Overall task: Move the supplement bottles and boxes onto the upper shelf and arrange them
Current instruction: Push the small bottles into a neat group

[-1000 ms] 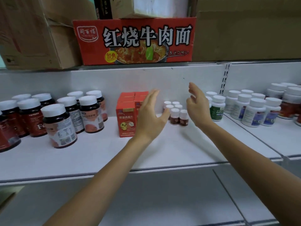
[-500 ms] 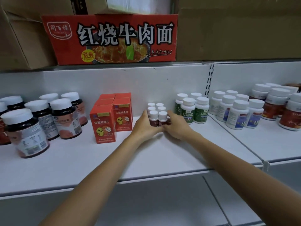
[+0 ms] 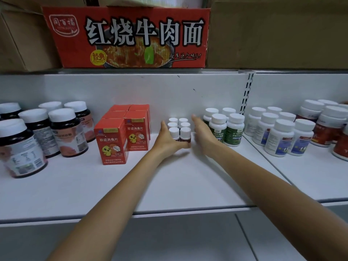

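The hands change shape again! A second ago both hover open above the shelf, half a second ago they close in on the front pair of vials, and now they flatten out on either side. The left hand (image 3: 169,142) lies with straight fingers along the left flank of the cluster of six small brown vials with white caps (image 3: 178,129), its thumb tucked across the front. The right hand (image 3: 204,134) is open too, fingers stretched toward the back wall in the gap between the vials and the white bottles with green labels (image 3: 226,129). It is slightly blurred, and I cannot tell whether it touches the vials.

My read: that is a squaring-up press, so this little group looks placed and nearly tidy, two abreast and three deep, near the back of the flat white shelf board (image 3: 178,185).

Just left stand the orange cardboard boxes with a yellow chick print (image 3: 122,134), then the dark round jars with white lids (image 3: 62,132). Right, beyond the slotted metal upright (image 3: 246,93), white bottles with blue labels (image 3: 278,136) and red-labelled ones (image 3: 323,129) fill the next bay. Overhead sit a red noodle carton (image 3: 128,36) and plain brown cardboard boxes (image 3: 273,32). A pale lower shelf (image 3: 169,238) shows beneath.
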The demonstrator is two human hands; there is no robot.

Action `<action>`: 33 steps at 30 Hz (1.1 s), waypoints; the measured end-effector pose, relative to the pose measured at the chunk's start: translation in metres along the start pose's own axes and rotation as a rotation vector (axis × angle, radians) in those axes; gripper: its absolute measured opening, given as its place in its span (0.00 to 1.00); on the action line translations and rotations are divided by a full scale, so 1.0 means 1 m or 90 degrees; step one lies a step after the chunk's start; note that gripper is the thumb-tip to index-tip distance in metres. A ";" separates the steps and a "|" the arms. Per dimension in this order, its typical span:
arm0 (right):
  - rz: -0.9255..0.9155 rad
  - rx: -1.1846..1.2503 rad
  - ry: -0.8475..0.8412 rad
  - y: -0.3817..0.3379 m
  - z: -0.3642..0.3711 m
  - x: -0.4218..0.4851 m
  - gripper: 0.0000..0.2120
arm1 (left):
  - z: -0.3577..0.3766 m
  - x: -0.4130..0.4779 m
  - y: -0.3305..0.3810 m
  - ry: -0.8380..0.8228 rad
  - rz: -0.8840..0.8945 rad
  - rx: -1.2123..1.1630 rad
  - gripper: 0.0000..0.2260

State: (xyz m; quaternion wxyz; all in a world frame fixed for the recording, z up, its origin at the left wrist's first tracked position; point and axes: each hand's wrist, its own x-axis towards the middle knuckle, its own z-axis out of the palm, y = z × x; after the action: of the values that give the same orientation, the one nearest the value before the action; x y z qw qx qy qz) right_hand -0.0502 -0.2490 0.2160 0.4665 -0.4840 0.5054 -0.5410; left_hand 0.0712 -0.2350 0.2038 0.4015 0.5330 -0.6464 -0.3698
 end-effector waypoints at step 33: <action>-0.190 -0.396 0.004 -0.005 0.001 -0.003 0.13 | -0.001 -0.001 0.002 0.090 0.086 0.106 0.35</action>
State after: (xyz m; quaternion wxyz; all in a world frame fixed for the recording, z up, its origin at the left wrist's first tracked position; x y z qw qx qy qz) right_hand -0.0490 -0.2455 0.2204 0.2109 -0.6699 0.5714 -0.4246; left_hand 0.0716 -0.2342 0.2065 0.4243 0.5444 -0.6794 -0.2488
